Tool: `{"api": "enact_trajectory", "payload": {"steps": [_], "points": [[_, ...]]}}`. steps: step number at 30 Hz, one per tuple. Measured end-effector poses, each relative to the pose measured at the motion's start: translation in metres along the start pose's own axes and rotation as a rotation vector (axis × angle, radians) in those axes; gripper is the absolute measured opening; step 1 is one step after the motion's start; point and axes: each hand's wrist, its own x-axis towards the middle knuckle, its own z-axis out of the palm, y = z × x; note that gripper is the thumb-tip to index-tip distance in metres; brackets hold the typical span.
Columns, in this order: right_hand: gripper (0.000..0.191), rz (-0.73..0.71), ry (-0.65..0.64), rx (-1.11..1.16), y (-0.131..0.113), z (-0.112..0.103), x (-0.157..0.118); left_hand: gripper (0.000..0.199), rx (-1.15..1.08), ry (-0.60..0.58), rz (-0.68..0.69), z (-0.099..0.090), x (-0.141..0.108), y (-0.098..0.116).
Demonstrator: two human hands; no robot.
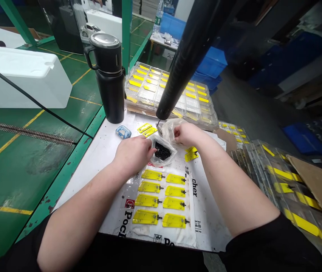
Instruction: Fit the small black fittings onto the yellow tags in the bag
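My left hand (135,153) is closed on the left edge of a clear plastic bag (172,153), thumb toward its opening. Small black parts (162,151) fill the middle of this bag. Just beyond it, the curled fingers of my right hand (188,135) are at a second, whitish plastic bag (171,128) and appear to grip its side; the fingertips are partly hidden. Closer to me, several yellow blade-shaped pieces (146,200) with black fittings lie in two columns on a white printed sheet (191,236). More yellow pieces (191,154) lie below my right hand.
A black thermos (110,87) stands at the back left beside a small blue packet (123,132). Divided clear trays (169,94) with yellow pieces are stacked behind. A thick black tube (186,56) slants down over the table. More trays (294,185) stand at right; a white foam box (22,79) is left.
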Motion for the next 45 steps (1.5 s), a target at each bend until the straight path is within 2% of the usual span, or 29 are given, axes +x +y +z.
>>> {"api": "enact_trajectory", "payload": {"steps": [8, 13, 16, 23, 28, 31, 35, 37, 40, 45], "points": [[0.022, -0.04, -0.021, -0.02, -0.005, -0.004, -0.004, 0.034, -0.001, 0.003, 0.0, 0.002, 0.001, -0.001], [0.003, -0.057, -0.001, 0.043, -0.003, -0.008, -0.01, 0.035, -0.009, -0.009, -0.004, 0.002, 0.002, -0.003], [0.011, -0.049, 0.016, 0.106, -0.001, -0.01, -0.012, 0.036, -0.018, -0.019, -0.006, 0.002, 0.002, -0.003], [0.014, 0.035, 0.167, 0.291, 0.009, -0.016, -0.024, 0.037, -0.012, -0.053, -0.024, 0.0, 0.004, -0.001], [0.013, 0.118, 0.327, 0.377, 0.008, -0.018, -0.06, 0.037, -0.006, -0.043, -0.018, 0.0, 0.003, -0.001], [0.021, 0.132, 0.388, 0.458, 0.009, -0.007, -0.089, 0.036, -0.016, -0.041, -0.019, 0.002, 0.003, -0.002], [0.018, 0.1, 0.294, 0.535, 0.013, 0.024, -0.116, 0.036, -0.012, -0.041, -0.031, 0.002, 0.002, -0.001], [0.015, 0.091, 0.243, 0.499, 0.013, 0.043, -0.121, 0.035, -0.008, -0.045, -0.04, 0.002, 0.002, 0.0], [0.012, 0.082, 0.236, 0.46, 0.013, 0.066, -0.123, 0.035, -0.009, -0.048, -0.051, 0.002, 0.002, 0.002], [0.021, 0.062, 0.3, 0.43, 0.016, 0.08, -0.13, 0.034, 0.004, -0.041, -0.054, 0.003, 0.001, 0.003]]}}
